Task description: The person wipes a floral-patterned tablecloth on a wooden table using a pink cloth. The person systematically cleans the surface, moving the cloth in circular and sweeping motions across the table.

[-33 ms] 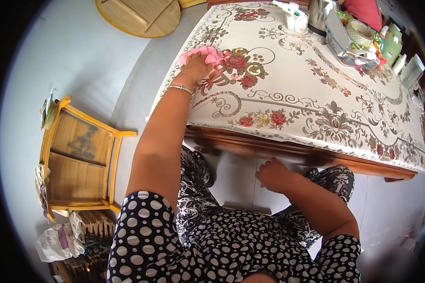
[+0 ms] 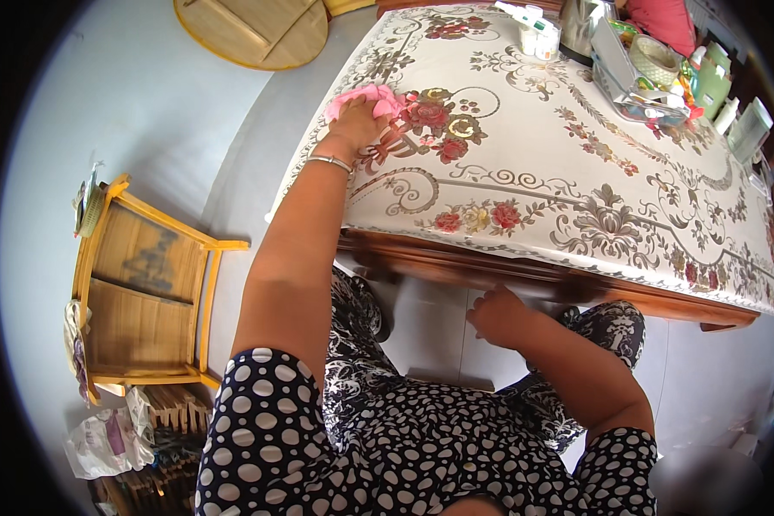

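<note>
My left hand [image 2: 358, 123] is pressed down over a crumpled pink cloth [image 2: 389, 101] at the left side of the table, fingers curled onto it. The cloth bunches out beyond the fingertips and to both sides. Beneath it spreads a white tablecloth [image 2: 525, 138] with red roses and grey-brown scrolls. My right hand [image 2: 499, 318] hangs below the table's near edge, above my lap, its fingers curled into a loose fist with nothing visible in them.
At the far right stand a clear bin [image 2: 632, 90] of small items, a green bottle [image 2: 712, 82] and a container of white bottles [image 2: 538, 39]. Left of the table are a wooden frame [image 2: 142, 292], a round wooden board [image 2: 258, 30] and a white plastic bag [image 2: 107, 443].
</note>
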Demonstrator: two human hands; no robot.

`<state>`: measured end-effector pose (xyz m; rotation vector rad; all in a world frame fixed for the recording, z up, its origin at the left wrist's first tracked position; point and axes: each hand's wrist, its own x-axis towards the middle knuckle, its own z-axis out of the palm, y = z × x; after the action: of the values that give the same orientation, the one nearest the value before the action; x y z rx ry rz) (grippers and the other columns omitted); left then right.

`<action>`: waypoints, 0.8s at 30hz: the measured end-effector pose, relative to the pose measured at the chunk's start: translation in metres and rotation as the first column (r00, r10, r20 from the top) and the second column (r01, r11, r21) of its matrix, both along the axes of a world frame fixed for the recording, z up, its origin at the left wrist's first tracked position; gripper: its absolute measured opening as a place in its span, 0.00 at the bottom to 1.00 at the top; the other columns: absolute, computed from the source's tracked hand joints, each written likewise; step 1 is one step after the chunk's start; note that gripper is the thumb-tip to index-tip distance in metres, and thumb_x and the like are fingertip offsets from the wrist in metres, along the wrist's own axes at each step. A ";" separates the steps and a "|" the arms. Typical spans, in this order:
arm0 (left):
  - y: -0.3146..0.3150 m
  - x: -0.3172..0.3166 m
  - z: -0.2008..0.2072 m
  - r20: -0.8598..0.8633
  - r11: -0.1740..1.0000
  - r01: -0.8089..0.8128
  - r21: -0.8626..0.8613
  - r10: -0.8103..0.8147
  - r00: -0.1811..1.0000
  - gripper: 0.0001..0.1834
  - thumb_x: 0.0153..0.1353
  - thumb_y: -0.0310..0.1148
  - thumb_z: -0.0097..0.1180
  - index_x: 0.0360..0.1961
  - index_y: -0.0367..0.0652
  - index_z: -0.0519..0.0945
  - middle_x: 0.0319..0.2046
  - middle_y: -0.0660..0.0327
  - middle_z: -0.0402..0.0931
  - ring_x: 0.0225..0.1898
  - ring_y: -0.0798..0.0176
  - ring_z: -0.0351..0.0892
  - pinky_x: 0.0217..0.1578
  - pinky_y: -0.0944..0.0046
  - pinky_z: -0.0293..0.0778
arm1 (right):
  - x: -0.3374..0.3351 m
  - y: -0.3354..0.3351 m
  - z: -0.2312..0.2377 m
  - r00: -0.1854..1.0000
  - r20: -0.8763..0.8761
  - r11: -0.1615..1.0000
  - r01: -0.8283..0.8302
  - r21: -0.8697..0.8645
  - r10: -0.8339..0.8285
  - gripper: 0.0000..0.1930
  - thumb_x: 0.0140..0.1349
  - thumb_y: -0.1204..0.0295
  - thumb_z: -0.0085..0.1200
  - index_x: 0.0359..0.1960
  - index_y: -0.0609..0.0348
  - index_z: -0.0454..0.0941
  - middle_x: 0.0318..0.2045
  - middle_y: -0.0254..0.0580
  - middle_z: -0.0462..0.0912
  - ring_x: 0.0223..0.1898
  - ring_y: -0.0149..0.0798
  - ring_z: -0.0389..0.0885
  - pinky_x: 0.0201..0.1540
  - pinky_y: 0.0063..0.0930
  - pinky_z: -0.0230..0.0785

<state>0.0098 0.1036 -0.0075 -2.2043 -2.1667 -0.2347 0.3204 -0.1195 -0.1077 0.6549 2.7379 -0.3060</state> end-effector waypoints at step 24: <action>-0.081 0.003 0.012 0.167 0.964 0.248 0.097 -0.262 0.951 0.31 0.58 0.50 0.51 0.55 0.37 0.68 0.59 0.45 0.59 0.61 0.48 0.57 0.60 0.61 0.56 | 0.012 -0.030 0.035 0.986 -0.160 0.999 -0.035 0.016 0.037 0.08 0.46 0.71 0.52 0.29 0.57 0.76 0.28 0.38 0.76 0.35 0.39 0.73 0.43 0.34 0.60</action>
<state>0.0131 0.0231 0.0049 -2.5042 -1.9056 -0.5332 0.3328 -0.1498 -0.0732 0.6081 2.9035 -0.3466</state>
